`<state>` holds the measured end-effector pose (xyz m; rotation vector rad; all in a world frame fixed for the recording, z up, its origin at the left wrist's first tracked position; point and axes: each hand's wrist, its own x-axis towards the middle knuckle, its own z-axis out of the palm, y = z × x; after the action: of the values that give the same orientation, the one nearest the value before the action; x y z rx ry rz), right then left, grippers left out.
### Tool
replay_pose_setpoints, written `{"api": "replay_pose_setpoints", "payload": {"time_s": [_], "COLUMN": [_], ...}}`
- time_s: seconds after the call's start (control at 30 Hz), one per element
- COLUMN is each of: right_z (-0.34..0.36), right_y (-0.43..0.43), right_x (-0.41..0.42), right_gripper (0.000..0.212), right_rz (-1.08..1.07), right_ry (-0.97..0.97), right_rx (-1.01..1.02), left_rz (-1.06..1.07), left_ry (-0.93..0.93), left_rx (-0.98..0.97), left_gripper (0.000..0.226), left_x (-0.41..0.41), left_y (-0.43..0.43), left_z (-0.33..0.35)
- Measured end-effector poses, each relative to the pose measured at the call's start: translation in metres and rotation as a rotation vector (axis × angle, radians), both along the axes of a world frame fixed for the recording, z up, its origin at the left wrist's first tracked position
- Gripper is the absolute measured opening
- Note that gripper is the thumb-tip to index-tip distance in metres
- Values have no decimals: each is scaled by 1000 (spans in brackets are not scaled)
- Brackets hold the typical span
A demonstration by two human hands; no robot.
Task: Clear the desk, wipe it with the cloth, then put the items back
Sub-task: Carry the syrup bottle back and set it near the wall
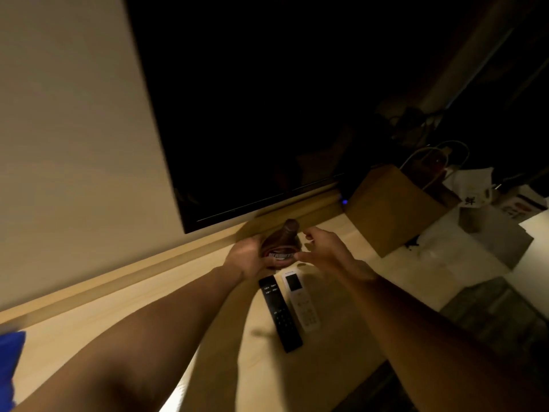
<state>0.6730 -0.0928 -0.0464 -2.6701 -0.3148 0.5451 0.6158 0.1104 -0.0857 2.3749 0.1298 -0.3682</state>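
Observation:
A dark brown bottle with a red and white label stands near the back of the light wooden desk, just under the screen. My left hand is wrapped around its left side. My right hand hovers at its right with fingers spread, holding nothing. In front of the bottle, a black remote and a white remote lie side by side on the desk. A blue cloth shows at the left edge.
A large dark screen hangs on the wall above the desk. To the right stand a brown paper bag, a clear plastic bag and cables. The desk's front edge runs at lower right.

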Motion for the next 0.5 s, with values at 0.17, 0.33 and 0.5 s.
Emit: {"api": "replay_pose_setpoints", "payload": {"time_s": [0.17,0.33,0.5], "right_z": [-14,-20,-16], "right_y": [7,11,26], "right_x": [19,19,0], "right_gripper": [52,34,39], "right_rz": [38,91,165], "right_ry": [35,-23,-40], "right_rx": [84,128,133], "left_rz": [84,118,64], "left_ry": [24,-20,-96], "left_rx": [-38,-69,5], "left_gripper": [46,32,30], "left_x": [13,13,-11], "left_y": [-4,-1,17], "left_z": [-14,-21,-17]}}
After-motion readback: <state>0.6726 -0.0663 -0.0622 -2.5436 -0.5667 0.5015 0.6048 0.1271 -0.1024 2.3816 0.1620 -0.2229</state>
